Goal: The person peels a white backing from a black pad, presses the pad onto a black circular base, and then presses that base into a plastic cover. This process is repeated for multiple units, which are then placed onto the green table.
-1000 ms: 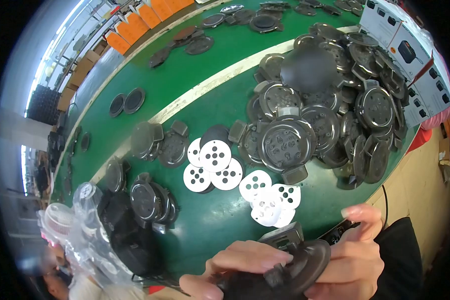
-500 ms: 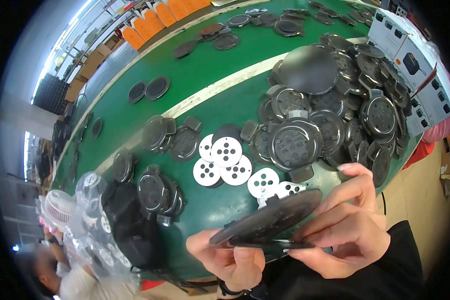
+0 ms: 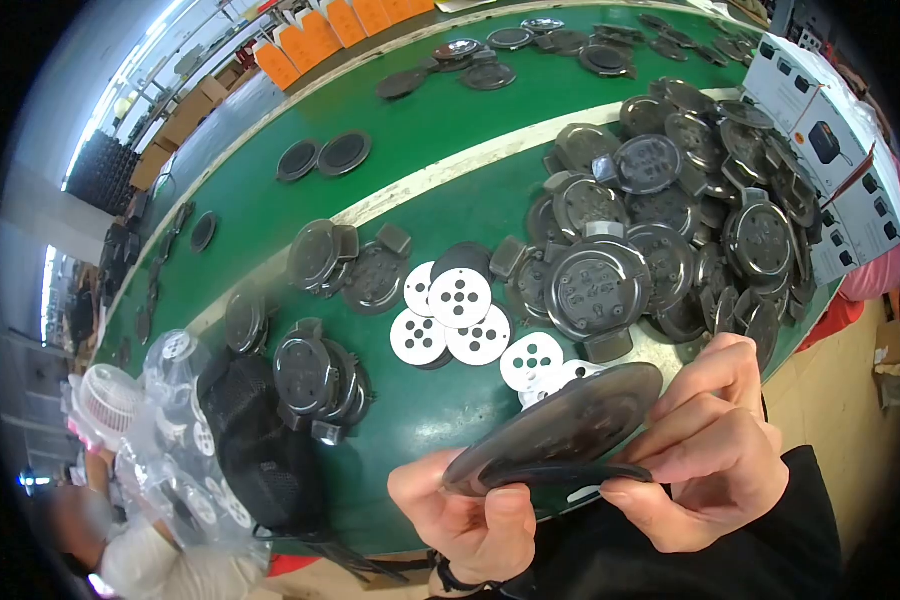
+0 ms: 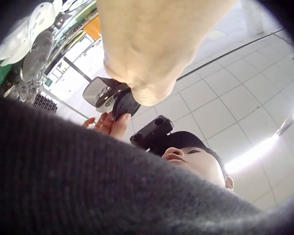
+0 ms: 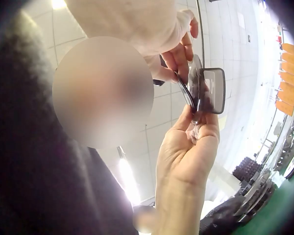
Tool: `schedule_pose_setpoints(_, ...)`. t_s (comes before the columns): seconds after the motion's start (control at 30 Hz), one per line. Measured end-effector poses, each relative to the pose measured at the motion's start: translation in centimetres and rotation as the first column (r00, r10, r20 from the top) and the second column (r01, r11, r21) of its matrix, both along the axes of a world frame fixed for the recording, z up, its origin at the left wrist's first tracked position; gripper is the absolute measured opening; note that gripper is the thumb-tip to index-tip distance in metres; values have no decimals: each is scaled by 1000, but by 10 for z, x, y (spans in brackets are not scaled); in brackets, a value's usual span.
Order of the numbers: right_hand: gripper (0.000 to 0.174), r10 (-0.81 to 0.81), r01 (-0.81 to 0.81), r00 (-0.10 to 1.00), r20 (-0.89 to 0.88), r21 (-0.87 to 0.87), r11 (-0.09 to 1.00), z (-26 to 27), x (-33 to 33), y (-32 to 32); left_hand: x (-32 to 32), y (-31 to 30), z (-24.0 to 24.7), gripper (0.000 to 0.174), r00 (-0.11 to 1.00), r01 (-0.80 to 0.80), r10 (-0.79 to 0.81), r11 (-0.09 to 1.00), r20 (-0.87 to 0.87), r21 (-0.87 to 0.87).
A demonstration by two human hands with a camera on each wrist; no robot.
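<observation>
In the head view, my left hand [image 3: 470,515] grips one edge of a round dark plastic part [image 3: 575,420], held tilted above the table's near edge. A thin black disc [image 3: 560,472] lies at an angle against its near side, the two meeting at the left thumb. My right hand [image 3: 715,460] pinches the disc's right edge between thumb and fingers. Seen from the right wrist, a gap opens between disc [image 5: 185,90] and part, and a see-through rectangular tab [image 5: 214,90] sticks out from the part. Just beyond them lie white discs with holes [image 3: 532,362].
Similar round dark parts [image 3: 595,290] are heaped at the right, beside white printed boxes [image 3: 820,140]. More white discs [image 3: 460,297] lie mid-table. At the left are a black mesh bag [image 3: 260,450], clear plastic bags [image 3: 175,430] and another person [image 3: 120,540].
The round part has been tipped up from low in front, and the left hand has gone from its top to its left edge. The black disc has come into view, pinched by the right hand.
</observation>
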State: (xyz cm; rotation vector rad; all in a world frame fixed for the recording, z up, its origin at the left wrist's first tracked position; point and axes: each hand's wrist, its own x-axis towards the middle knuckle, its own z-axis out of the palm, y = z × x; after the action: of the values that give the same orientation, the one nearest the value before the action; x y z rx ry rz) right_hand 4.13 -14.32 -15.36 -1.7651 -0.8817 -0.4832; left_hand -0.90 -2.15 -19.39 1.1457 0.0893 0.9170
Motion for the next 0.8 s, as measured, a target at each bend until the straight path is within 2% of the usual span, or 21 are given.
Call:
schedule_pose_setpoints(0.2,26,-42,42,999,5,-43,998,2,-1,2,-18,4,-14,41,994,55,-56,998,-90,-13)
schedule_pose_setpoints(0.3,25,-82,82,997,12,-30,996,3,-1,4,-19,7,-23,44,1000,3,-2,998,-25,67)
schedule_pose_setpoints(0.37,24,-110,111,994,25,-51,992,5,0,4,-10,19,-37,38,997,-17,2,978,74,207)
schedule_pose_setpoints(0.47,24,-130,132,991,28,-82,988,9,2,4,3,-17,15,42,986,-141,132,986,-101,-90)
schedule_pose_setpoints(0.5,24,-132,133,991,18,-62,989,8,2,5,3,2,-9,41,998,-28,26,999,51,38)
schedule_pose_setpoints(0.6,24,-135,134,991,-5,-33,990,6,2,6,2,11,-16,39,983,69,-99,980,156,188)
schedule_pose_setpoints(0.67,25,-124,124,992,-11,-37,992,7,3,5,0,5,-13,39,991,37,-55,989,120,146)
schedule_pose_setpoints(0.8,25,-147,147,989,-1,-8,989,4,3,6,1,4,-12,38,990,50,-68,988,122,149)
